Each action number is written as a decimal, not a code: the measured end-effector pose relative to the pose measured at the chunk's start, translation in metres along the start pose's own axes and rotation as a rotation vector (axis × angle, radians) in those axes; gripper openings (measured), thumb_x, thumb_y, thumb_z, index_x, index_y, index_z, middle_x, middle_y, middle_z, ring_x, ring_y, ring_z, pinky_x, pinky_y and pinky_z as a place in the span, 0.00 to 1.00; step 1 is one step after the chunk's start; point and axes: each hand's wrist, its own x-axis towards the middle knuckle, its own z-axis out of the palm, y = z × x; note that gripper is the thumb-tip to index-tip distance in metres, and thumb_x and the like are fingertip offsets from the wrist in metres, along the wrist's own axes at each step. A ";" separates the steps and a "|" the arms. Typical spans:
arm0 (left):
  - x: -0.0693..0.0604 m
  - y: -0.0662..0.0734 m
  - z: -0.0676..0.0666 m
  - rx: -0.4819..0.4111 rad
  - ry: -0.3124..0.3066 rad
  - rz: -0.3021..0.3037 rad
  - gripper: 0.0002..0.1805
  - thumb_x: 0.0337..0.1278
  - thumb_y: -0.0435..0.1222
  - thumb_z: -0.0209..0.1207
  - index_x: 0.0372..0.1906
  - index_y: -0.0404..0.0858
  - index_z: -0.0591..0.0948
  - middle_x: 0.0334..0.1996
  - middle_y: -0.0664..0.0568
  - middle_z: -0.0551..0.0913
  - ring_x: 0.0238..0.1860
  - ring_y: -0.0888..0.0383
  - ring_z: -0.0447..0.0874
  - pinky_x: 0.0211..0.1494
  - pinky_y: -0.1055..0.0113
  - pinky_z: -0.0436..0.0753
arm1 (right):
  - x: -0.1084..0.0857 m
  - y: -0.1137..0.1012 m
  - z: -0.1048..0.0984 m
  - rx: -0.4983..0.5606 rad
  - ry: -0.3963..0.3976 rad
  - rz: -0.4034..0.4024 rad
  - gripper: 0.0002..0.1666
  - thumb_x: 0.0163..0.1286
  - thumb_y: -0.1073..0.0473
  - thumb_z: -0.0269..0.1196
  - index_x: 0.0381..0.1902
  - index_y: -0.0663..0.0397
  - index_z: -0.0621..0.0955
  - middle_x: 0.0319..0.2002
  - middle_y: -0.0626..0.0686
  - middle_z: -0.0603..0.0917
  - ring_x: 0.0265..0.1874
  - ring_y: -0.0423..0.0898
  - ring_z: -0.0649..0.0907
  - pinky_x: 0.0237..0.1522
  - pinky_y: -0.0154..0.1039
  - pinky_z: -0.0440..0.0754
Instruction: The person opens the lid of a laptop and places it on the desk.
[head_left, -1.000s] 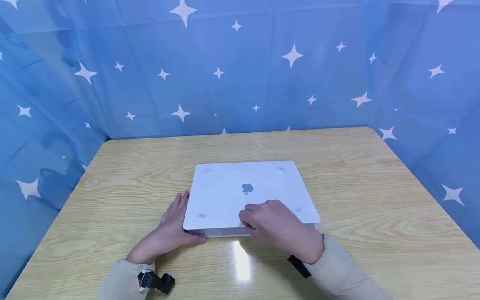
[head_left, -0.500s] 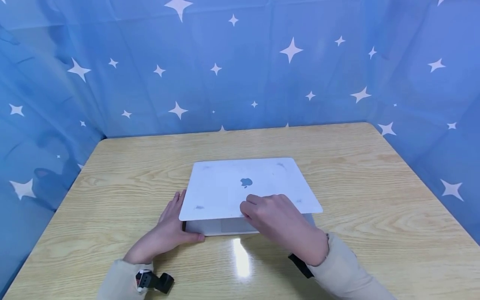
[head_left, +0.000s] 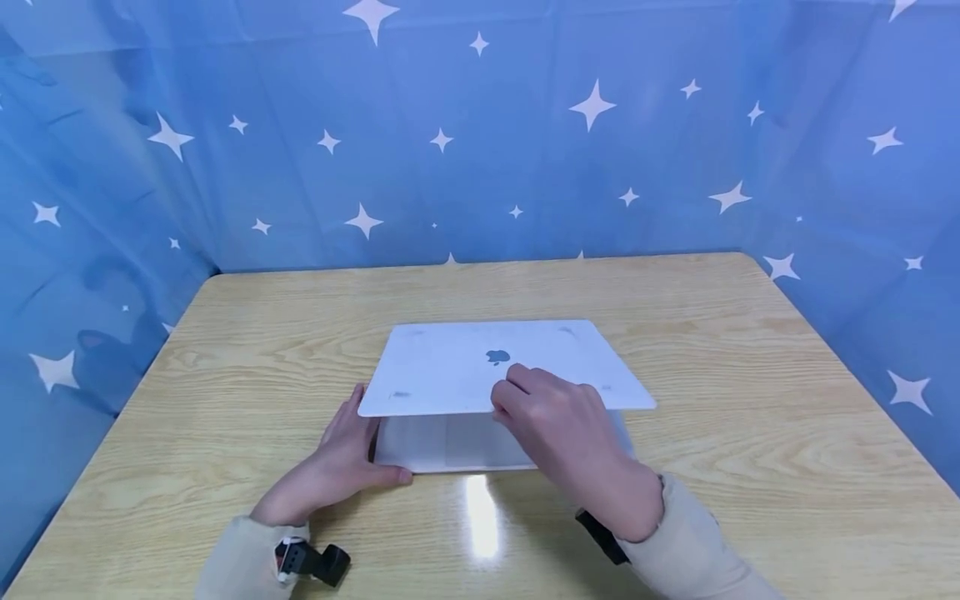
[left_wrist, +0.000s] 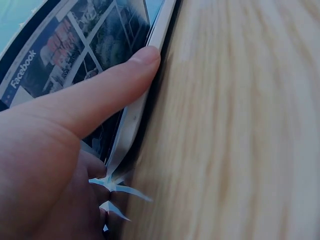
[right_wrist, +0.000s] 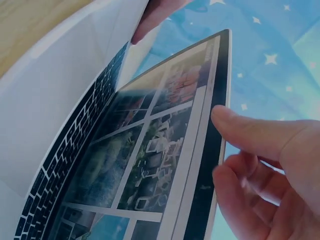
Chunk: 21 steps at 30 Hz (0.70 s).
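A silver laptop [head_left: 442, 371] with a dark apple logo sits mid-table, its lid partly raised over the base. My right hand [head_left: 566, 437] pinches the lid's front edge, thumb [right_wrist: 250, 132] on the screen side and curled fingers behind. My left hand [head_left: 337, 467] rests against the base's front left corner. Its straight thumb [left_wrist: 110, 85] lies along the front edge, while the other fingers extend along the left side. In the right wrist view, the lit screen [right_wrist: 150, 160] shows photo tiles above a black keyboard [right_wrist: 65, 145]. From the head, the lid hides the keyboard.
The laptop stands on a light wood table [head_left: 247, 367] with rounded far corners. Behind and to both sides hangs a blue curtain [head_left: 525, 167] with white stars. A black wrist device [head_left: 311, 562] is strapped at the left cuff.
The lid's front edge has risen from near the base, widening the gap and baring more of the base. My right hand has moved up with it. My left hand has stayed at the corner.
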 end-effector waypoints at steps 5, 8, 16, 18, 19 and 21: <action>0.001 0.001 -0.001 0.022 0.009 0.036 0.63 0.28 0.62 0.65 0.70 0.48 0.42 0.69 0.45 0.43 0.67 0.43 0.31 0.63 0.42 0.38 | 0.005 0.001 -0.002 -0.005 0.010 0.032 0.09 0.54 0.65 0.61 0.19 0.49 0.73 0.18 0.42 0.65 0.15 0.36 0.62 0.08 0.28 0.52; 0.002 0.001 -0.001 0.046 0.013 0.043 0.63 0.29 0.63 0.63 0.70 0.47 0.40 0.70 0.48 0.42 0.68 0.46 0.34 0.63 0.42 0.40 | 0.009 0.002 -0.003 -0.007 0.037 0.035 0.09 0.55 0.64 0.60 0.19 0.49 0.73 0.18 0.42 0.66 0.15 0.36 0.64 0.08 0.28 0.53; 0.002 0.003 -0.002 0.068 -0.024 -0.012 0.65 0.30 0.64 0.62 0.69 0.36 0.42 0.69 0.42 0.37 0.67 0.42 0.30 0.63 0.42 0.38 | 0.016 0.006 -0.003 -0.014 0.092 0.043 0.10 0.51 0.69 0.56 0.18 0.50 0.72 0.17 0.42 0.62 0.14 0.36 0.61 0.08 0.28 0.53; 0.002 0.004 -0.002 0.067 -0.036 -0.030 0.65 0.29 0.63 0.63 0.69 0.34 0.44 0.69 0.40 0.37 0.67 0.42 0.29 0.64 0.43 0.37 | 0.017 0.007 -0.004 -0.015 0.100 0.049 0.10 0.53 0.67 0.59 0.18 0.49 0.72 0.17 0.42 0.63 0.14 0.36 0.61 0.08 0.28 0.54; 0.002 0.004 -0.002 0.070 -0.040 -0.035 0.65 0.29 0.63 0.63 0.69 0.33 0.44 0.68 0.39 0.37 0.67 0.42 0.28 0.64 0.44 0.37 | 0.018 0.007 -0.004 -0.016 0.103 0.053 0.10 0.53 0.66 0.61 0.18 0.49 0.72 0.17 0.42 0.63 0.14 0.36 0.62 0.08 0.28 0.55; 0.002 0.005 -0.002 0.079 -0.046 -0.042 0.64 0.29 0.63 0.63 0.68 0.33 0.45 0.68 0.39 0.38 0.67 0.42 0.29 0.64 0.45 0.37 | 0.020 0.008 -0.004 -0.012 0.102 0.062 0.11 0.54 0.63 0.63 0.18 0.49 0.72 0.17 0.42 0.64 0.15 0.36 0.63 0.09 0.28 0.56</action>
